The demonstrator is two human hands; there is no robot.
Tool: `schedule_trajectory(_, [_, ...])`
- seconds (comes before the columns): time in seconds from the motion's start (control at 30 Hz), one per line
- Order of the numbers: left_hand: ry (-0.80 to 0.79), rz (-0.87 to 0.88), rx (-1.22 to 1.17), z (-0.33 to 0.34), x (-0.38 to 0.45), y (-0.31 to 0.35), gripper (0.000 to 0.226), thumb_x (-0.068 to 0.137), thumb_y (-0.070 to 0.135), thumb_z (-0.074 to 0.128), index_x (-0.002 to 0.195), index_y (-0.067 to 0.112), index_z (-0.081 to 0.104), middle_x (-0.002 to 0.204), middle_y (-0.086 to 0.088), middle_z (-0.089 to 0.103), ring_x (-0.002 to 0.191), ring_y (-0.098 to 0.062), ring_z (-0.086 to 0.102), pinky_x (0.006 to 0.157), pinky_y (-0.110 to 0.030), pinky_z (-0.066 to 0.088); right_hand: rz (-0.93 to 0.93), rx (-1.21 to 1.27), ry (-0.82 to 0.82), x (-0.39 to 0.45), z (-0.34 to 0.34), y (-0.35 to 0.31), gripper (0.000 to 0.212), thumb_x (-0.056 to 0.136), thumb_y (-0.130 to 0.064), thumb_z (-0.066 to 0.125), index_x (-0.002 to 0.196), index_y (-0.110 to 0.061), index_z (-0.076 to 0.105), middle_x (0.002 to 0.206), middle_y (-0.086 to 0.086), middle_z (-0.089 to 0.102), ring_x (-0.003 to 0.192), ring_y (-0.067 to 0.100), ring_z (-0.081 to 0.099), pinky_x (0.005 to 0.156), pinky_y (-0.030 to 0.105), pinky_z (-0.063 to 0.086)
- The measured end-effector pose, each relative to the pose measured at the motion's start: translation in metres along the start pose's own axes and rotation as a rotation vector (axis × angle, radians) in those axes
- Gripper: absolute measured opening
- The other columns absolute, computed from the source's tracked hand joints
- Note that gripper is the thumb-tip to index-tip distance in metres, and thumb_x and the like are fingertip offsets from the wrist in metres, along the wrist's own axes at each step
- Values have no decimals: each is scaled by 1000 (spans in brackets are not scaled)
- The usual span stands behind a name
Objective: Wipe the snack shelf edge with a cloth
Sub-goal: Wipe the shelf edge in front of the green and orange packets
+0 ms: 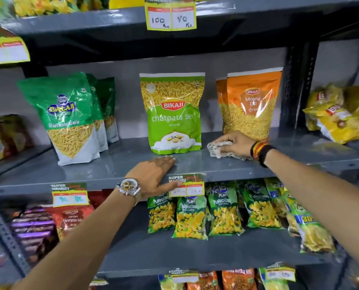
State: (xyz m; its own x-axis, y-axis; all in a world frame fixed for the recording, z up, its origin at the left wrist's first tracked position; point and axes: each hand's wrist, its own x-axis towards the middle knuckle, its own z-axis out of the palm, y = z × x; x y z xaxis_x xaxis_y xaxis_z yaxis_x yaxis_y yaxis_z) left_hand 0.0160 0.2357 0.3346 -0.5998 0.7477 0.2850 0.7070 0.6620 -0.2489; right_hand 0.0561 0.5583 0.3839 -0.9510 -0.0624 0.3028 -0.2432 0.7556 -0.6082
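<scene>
A grey metal snack shelf [116,162] runs across the middle of the view, its front edge at about wrist height. My right hand [235,143] presses a crumpled whitish cloth [216,150] onto the shelf surface, just in front of the orange Bikaji Moong Dal bag [251,105]. My left hand [153,174] lies flat, palm down, on the shelf's front edge, its thumb over a price tag [187,185]; the fingers are together and hold nothing. A green Bikaji Chatpata Sev bag [173,114] stands between the two hands, further back.
Green Balaji Ratlami Sev bags [70,118] stand at the left of the same shelf. Yellow packets [337,114] lie on the neighbouring shelf at right. Below hang Puffcorn bags [195,212] and dark snack packs [34,225]. A yellow price tag [170,15] hangs from the shelf above.
</scene>
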Motion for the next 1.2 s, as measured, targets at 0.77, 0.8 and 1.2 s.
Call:
schedule_trajectory(0.77, [13,3,-81,11,18,10,92,91,79,14,158,18,27,165,-2,28,147,-19,36,117,-38,35,319,-104,501,113,37,4,12,79,-10,65,89,-6,71,101,18,71,99,37,66,76,35,52])
schedule_trajectory(0.8, [14,2,-83,11,18,10,92,91,79,14,158,18,26,165,-2,28,148,-18,35,117,-37,34,321,-147,489,120,38,4,17,79,-8,65,95,-6,72,103,19,71,101,38,66,79,36,53])
schedule_trajectory(1.2, [-9,13,-91,12,19,9,103,84,85,1,159,18,22,166,-2,26,149,-19,32,119,-38,33,232,-181,126,135,47,40,34,82,-7,62,114,-16,70,117,10,71,109,30,66,96,36,53])
